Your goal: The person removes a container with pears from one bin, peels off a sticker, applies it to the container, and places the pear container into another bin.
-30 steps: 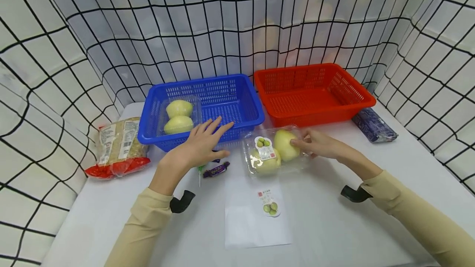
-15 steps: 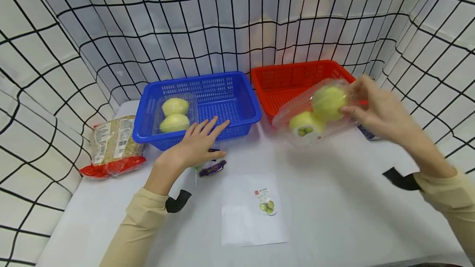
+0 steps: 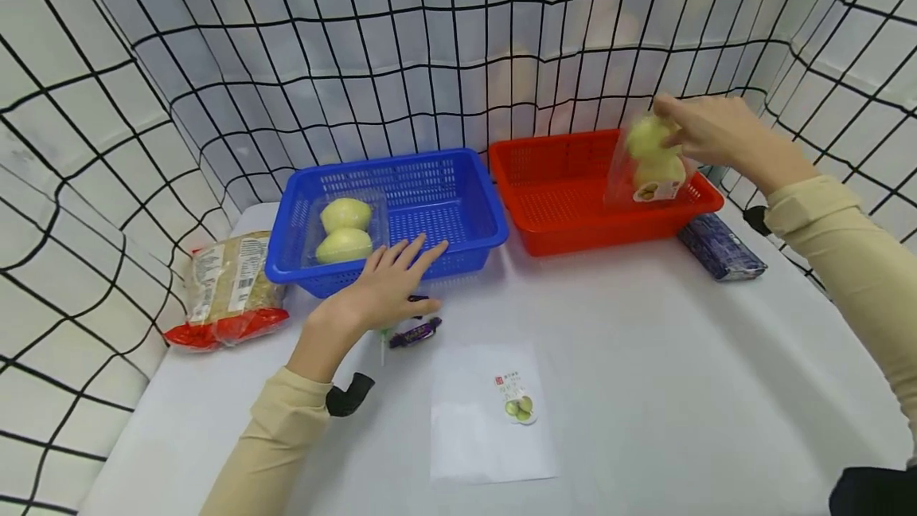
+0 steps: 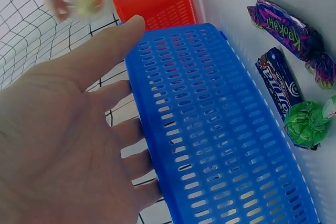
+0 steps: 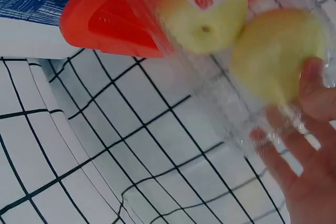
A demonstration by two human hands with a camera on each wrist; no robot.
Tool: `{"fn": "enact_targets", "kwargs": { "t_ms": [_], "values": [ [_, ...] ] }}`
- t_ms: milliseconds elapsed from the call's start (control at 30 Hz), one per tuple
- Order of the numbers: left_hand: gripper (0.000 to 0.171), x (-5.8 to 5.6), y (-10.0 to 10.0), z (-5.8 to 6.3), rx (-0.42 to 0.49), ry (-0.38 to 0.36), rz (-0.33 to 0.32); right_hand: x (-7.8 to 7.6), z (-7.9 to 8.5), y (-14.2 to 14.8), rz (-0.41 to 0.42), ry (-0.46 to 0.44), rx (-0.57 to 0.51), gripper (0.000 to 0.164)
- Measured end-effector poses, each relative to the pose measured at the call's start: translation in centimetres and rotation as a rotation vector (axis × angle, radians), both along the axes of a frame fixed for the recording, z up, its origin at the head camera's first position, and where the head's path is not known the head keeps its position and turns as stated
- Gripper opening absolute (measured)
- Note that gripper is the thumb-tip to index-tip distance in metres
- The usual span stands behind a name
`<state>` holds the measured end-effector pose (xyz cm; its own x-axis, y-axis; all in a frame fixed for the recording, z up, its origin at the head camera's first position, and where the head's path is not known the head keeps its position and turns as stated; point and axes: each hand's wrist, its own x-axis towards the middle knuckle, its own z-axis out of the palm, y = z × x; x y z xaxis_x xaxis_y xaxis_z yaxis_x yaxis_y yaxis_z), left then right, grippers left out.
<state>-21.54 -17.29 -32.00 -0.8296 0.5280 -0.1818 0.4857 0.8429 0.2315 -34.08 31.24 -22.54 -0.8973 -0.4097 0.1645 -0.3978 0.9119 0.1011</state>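
Observation:
My right hand (image 3: 709,132) grips one end of a clear plastic pack of two yellow-green fruits (image 3: 653,162) over the right part of the red basket (image 3: 559,241). The pack hangs upright, its labelled end down. In the right wrist view, my thumb and fingers hold the pack's edge beside one fruit (image 5: 278,51). My left hand (image 3: 380,289) has its fingers spread at the near rim of the blue basket (image 3: 423,217). From the left wrist, the fingertips appear to be behind that rim; contact is unclear. A similar fruit pack (image 3: 345,229) lies inside the blue basket.
Wrapped candies (image 3: 415,333) and a green lollipop (image 4: 305,124) lie before the blue basket. A red-ended bag (image 3: 232,289) stands left. A dark blue packet (image 3: 722,247) lies beside the red basket. White paper with a fruit label (image 3: 517,398) is in front. Black netting surrounds the table.
My right hand has lifted the fruit pack off the table and carried it right and back to the red basket, tilting it upright. My left hand has stayed nearly still.

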Motion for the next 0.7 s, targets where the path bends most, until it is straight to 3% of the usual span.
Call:
{"fn": "enact_targets", "kwargs": {
  "t_ms": [200,367,567,667,700],
  "values": [
    [0.081,0.0,0.2,-0.3,0.001,0.012,-0.006,-4.3,-2.0,-1.0,0.067,-0.251,0.034,0.042],
    [0.081,0.2,0.0,-0.2,-0.005,0.032,0.000,-6.2,-2.6,-1.6,0.053,-0.355,-0.017,0.054],
    [0.081,0.5,0.0,-0.5,0.007,0.015,0.002,-7.8,-3.0,-1.6,0.021,-0.507,-0.052,0.047],
    [0.081,0.4,-0.2,-0.4,0.018,-0.007,0.001,-7.2,-3.1,-2.2,-0.109,-0.583,-0.097,0.053],
    [0.080,0.4,-0.3,-0.3,0.027,-0.020,0.005,-6.7,-3.2,-2.6,-0.213,-0.605,-0.153,0.056]
  ]
}}
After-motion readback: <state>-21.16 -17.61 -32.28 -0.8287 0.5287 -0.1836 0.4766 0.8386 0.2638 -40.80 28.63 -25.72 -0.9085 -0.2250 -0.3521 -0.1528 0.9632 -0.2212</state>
